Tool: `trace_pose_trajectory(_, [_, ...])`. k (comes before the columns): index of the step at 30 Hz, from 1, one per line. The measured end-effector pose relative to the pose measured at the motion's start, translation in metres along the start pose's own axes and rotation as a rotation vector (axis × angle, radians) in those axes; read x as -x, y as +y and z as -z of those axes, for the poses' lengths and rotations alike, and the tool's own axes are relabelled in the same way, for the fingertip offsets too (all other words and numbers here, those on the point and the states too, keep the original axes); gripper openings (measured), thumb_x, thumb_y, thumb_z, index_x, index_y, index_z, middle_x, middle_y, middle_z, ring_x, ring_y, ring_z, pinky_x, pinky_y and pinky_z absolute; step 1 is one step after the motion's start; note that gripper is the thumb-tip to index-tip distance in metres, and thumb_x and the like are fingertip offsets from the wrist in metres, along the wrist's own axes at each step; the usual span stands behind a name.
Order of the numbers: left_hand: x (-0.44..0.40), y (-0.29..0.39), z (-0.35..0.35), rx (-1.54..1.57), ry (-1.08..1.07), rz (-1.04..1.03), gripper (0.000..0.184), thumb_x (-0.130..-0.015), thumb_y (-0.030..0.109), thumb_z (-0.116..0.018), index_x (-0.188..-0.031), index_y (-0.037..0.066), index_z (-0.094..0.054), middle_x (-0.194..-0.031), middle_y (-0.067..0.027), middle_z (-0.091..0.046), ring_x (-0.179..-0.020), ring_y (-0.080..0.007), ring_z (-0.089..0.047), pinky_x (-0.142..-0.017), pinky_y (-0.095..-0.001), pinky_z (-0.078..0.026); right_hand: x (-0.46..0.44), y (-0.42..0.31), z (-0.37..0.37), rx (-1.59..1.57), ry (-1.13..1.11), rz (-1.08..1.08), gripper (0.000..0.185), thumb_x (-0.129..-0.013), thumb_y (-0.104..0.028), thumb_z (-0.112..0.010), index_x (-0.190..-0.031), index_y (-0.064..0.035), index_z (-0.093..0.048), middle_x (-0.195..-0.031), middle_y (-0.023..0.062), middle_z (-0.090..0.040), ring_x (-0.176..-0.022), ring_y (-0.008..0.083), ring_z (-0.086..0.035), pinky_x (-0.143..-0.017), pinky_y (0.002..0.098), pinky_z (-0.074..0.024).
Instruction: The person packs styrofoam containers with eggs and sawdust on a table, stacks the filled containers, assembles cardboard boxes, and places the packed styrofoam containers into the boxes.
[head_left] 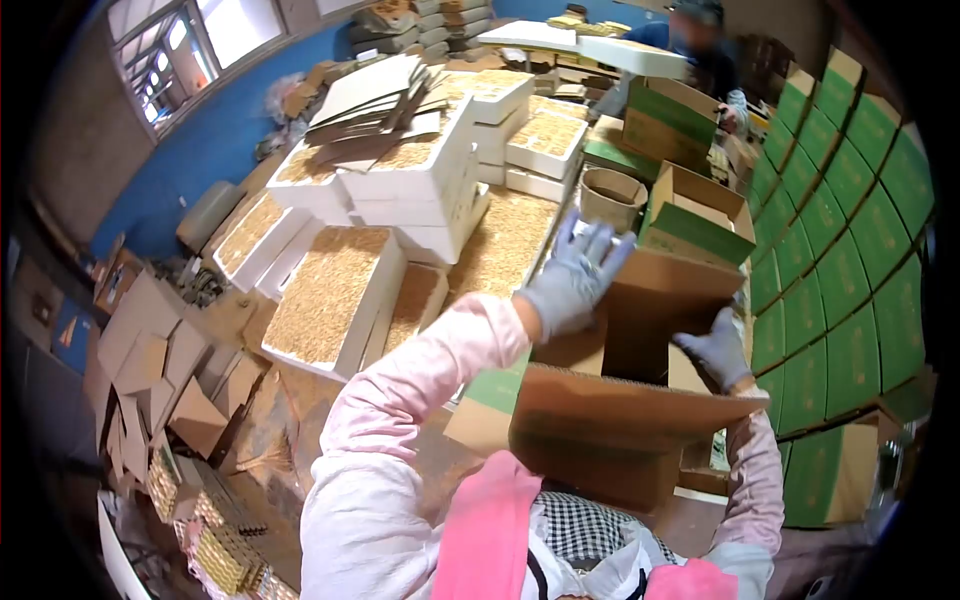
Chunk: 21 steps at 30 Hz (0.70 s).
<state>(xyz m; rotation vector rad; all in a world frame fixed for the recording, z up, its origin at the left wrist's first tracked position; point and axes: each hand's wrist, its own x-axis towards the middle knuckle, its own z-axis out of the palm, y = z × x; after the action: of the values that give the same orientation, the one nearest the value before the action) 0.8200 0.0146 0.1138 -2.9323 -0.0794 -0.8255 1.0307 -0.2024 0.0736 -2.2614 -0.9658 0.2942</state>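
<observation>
An open cardboard box (650, 425) stands in front of me with its flaps up, its inside dark brown. My left hand (577, 278), in a grey glove with bluish fingertips, is over the box's far left corner, fingers spread and nothing in them. At the right side of the same box is my right hand (718, 350), gloved alike, its thumb towards the inside and its fingers along the edge. The box hides part of its grip. Just beyond are a smaller open green-and-brown box (697, 215) and a round brown tub (612, 198).
White foam boxes (385, 295) filled with tan pieces are stacked on the left, cardboard sheets (375, 105) on top. Green cartons (825, 280) form a wall on the right. Flattened cardboard (150, 350) lies at the far left. Another person (690, 50) stands at the back.
</observation>
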Motion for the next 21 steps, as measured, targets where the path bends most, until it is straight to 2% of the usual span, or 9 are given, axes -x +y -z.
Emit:
trace_pose_trajectory(3, [0.035,0.006,-0.021,-0.063,-0.025,-0.130,0.058,-0.067,0.024,-0.064,-0.122,0.011,-0.049,-0.093,-0.0097,-0.052,-0.090,-0.0299,-0.053,-0.098,-0.0455,-0.036,0.048,0.019,0.024,-0.477,0.275,0.161,0.064,-0.079,-0.025,-0.063,-0.129,0.0077,-0.040,-0.123,0.0240,-0.050,-0.112,0.0307,-0.051,-0.094,0.0367,-0.0428])
trace_pose_trajectory(6, [0.053,0.010,-0.025,0.265,-0.015,-0.212,0.032,-0.083,0.042,-0.055,-0.097,0.014,-0.063,-0.102,-0.0120,-0.056,-0.095,-0.0301,-0.054,-0.088,-0.0419,-0.043,0.090,-0.021,0.063,-0.977,0.661,0.343,0.042,-0.088,-0.011,-0.048,-0.127,0.0033,-0.046,-0.124,0.0212,-0.051,-0.117,0.0308,-0.048,-0.101,0.0383,-0.0365])
trace_pose_trajectory(8, [0.010,-0.015,-0.041,0.818,-0.555,0.143,0.044,-0.086,0.049,-0.050,-0.091,0.008,-0.066,-0.111,-0.0154,-0.056,-0.100,-0.0316,-0.054,-0.089,-0.0433,-0.043,0.099,-0.038,0.061,0.199,0.160,0.702,0.041,-0.091,-0.012,-0.043,-0.130,0.0007,-0.044,-0.132,0.0232,-0.045,-0.124,0.0371,-0.042,-0.107,0.0437,-0.0275])
trace_pose_trajectory(9, [-0.014,-0.026,-0.047,1.380,-1.104,0.631,0.050,-0.086,0.052,-0.048,-0.089,0.006,-0.067,-0.114,-0.0171,-0.055,-0.104,-0.0328,-0.053,-0.091,-0.0449,-0.041,0.079,-0.055,0.060,0.306,0.136,0.590,0.047,-0.092,-0.019,-0.045,-0.134,0.0017,-0.038,-0.136,0.0267,-0.039,-0.129,0.0407,-0.034,-0.109,0.0455,-0.0239])
trace_pose_trajectory(11, [-0.017,0.002,-0.008,1.345,-1.120,0.597,0.057,-0.086,0.054,-0.046,-0.100,0.001,-0.062,-0.118,-0.0205,-0.051,-0.112,-0.0350,-0.048,-0.099,-0.0461,-0.035,0.036,0.010,0.014,0.369,-0.107,0.302,0.059,-0.095,-0.026,-0.045,-0.142,0.0011,-0.023,-0.141,0.0255,-0.033,-0.133,0.0369,-0.030,-0.109,0.0405,-0.0264])
trace_pose_trajectory(13, [0.013,0.045,0.000,0.274,-0.358,-0.084,0.069,-0.083,0.060,-0.045,-0.121,0.002,-0.051,-0.128,-0.0219,-0.046,-0.117,-0.0367,-0.045,-0.103,-0.0439,-0.032,0.047,0.010,0.014,0.080,0.069,0.395,0.060,-0.095,-0.031,-0.044,-0.143,-0.0003,-0.024,-0.141,0.0230,-0.034,-0.128,0.0342,-0.039,-0.104,0.0415,-0.0332])
trace_pose_trajectory(15, [0.038,0.010,0.011,0.605,-0.307,0.008,0.070,-0.082,0.049,-0.055,-0.132,0.001,-0.042,-0.136,-0.0228,-0.040,-0.127,-0.0378,-0.035,-0.110,-0.0429,-0.024,0.076,0.017,0.000,-1.305,-0.150,-0.032,0.066,-0.094,-0.037,-0.047,-0.144,-0.0020,-0.023,-0.143,0.0191,-0.033,-0.127,0.0306,-0.041,-0.101,0.0399,-0.0369])
trace_pose_trajectory(18, [0.098,-0.057,0.023,0.648,-0.082,0.231,0.062,-0.086,0.027,-0.053,-0.138,0.000,-0.034,-0.136,-0.0218,-0.040,-0.127,-0.0357,-0.036,-0.108,-0.0416,-0.027,0.107,0.109,-0.087,-0.387,-0.007,0.549,0.050,-0.096,-0.035,-0.045,-0.131,-0.0003,-0.037,-0.127,0.0150,-0.046,-0.114,0.0284,-0.048,-0.096,0.0387,-0.0393])
trace_pose_trajectory(21, [0.117,-0.029,0.022,1.496,0.467,0.460,0.056,-0.089,0.014,-0.046,-0.140,-0.001,-0.030,-0.142,-0.0158,-0.036,-0.131,-0.0252,-0.035,-0.108,-0.0349,-0.028,0.109,-0.009,-0.030,-0.721,0.050,0.363,0.047,-0.094,-0.028,-0.043,-0.129,0.0033,-0.041,-0.122,0.0141,-0.053,-0.114,0.0252,-0.051,-0.096,0.0361,-0.0415])
